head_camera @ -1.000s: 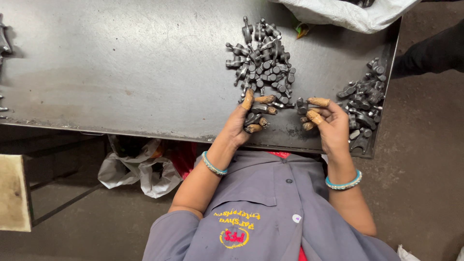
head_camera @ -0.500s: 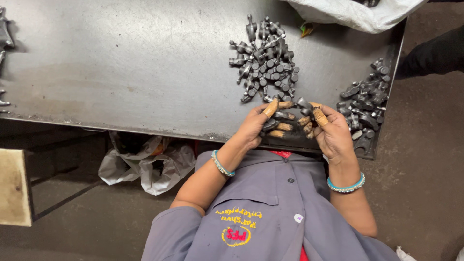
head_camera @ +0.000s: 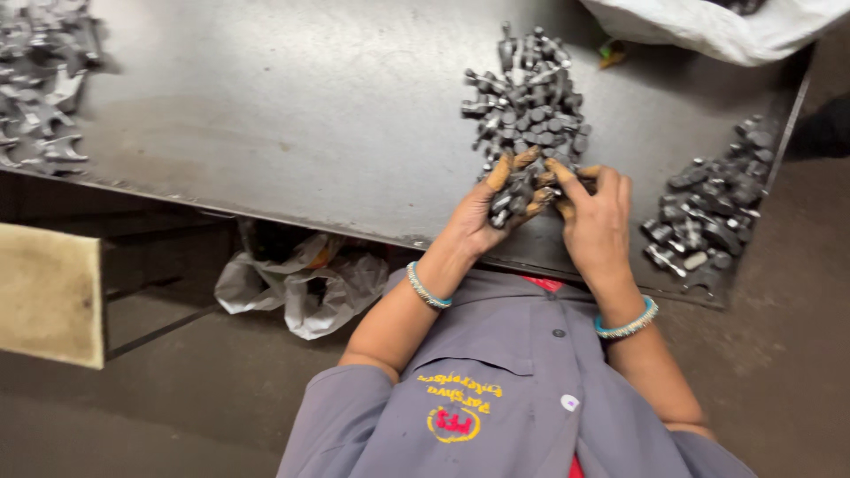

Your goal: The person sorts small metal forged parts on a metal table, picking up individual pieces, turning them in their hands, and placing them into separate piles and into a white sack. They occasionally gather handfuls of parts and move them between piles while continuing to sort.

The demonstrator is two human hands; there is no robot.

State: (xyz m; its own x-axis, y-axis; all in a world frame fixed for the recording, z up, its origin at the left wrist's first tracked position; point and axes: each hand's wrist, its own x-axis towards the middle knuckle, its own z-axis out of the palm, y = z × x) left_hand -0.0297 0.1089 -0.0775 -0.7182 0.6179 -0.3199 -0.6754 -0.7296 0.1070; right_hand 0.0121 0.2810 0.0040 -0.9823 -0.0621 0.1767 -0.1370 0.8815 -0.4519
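Note:
My left hand is cupped palm up at the near edge of the dark metal table and holds a handful of small grey metal parts. My right hand is right beside it, and its stained fingertips pinch one of the parts in that handful. Just beyond both hands lies the middle pile of the same parts. A second pile lies to the right of my right hand, apart from it. Both wrists wear blue-green bangles.
More metal pieces are heaped at the table's far left. A white sack rests at the back right corner. Under the table lies a crumpled plastic bag, and a beige board stands at the left.
My right hand has drawn away from the right pile and closed in on my left hand. The view has shifted, so the piles sit further right in the frame.

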